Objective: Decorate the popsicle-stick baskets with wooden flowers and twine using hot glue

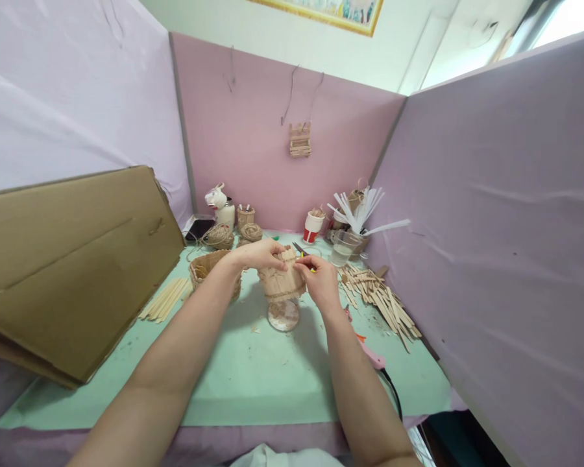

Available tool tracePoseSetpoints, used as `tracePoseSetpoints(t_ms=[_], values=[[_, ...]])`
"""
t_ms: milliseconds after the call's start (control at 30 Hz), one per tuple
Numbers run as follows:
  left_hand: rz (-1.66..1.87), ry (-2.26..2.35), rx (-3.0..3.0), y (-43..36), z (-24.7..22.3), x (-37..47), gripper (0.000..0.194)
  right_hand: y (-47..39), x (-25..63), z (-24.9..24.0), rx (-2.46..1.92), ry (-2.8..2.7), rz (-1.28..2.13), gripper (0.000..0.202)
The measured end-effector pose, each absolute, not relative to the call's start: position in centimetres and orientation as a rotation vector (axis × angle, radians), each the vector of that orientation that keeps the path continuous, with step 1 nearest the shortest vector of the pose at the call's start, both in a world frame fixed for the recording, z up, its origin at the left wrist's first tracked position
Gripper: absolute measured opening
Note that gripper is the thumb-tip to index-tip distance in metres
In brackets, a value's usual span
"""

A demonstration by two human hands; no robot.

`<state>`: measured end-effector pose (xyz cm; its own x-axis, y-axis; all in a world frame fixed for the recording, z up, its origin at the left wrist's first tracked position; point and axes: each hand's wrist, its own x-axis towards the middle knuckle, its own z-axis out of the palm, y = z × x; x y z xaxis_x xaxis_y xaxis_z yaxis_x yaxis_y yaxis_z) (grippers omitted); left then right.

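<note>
A small basket of pale craft sticks (283,284), with a braided twine band near its lower edge, is held tilted above the table. My left hand (265,254) is closed on its upper left side, the thumb pressed on the sticks. My right hand (320,279) pinches at the basket's upper right edge; whatever sits between those fingertips is too small to make out. Scissors (299,249) with yellow on the handles show just behind my right fingers, partly hidden. Below the basket is a round whitish disc (283,316).
Behind my left forearm stands another stick basket (202,267). Craft sticks (163,299) lie at left, with more loose sticks (384,298) at right. A pink glue gun (374,358) with a black cord lies by my right forearm. Twine balls (219,237) and a cardboard box (78,266) stand at left.
</note>
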<state>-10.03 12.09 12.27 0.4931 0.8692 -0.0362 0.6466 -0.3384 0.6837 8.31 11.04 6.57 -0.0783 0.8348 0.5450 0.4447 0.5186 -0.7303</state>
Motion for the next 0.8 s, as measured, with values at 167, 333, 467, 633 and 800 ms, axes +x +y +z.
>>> tracePoseSetpoints(t_ms=[167, 333, 467, 633, 800], values=[[0.446, 1.237, 2.058, 12.3, 11.9, -10.1, 0.029, 10.9, 8.2, 6.5, -1.084, -1.705, 0.47, 0.012], [0.463, 1.194, 1.991, 12.6, 11.7, -10.2, 0.033, 11.4, 9.0, 6.5, -1.026, -1.605, 0.637, 0.017], [0.492, 1.186, 1.983, 12.8, 11.5, -10.3, 0.036, 11.6, 9.8, 6.7, -1.008, -1.496, 0.735, 0.019], [0.497, 1.172, 1.991, 12.6, 11.7, -10.1, 0.037, 11.1, 9.1, 6.9, -1.055, -1.576, 0.655, 0.016], [0.508, 1.17, 2.052, 12.1, 12.1, -9.8, 0.033, 10.9, 8.7, 6.8, -1.037, -1.628, 0.621, 0.015]])
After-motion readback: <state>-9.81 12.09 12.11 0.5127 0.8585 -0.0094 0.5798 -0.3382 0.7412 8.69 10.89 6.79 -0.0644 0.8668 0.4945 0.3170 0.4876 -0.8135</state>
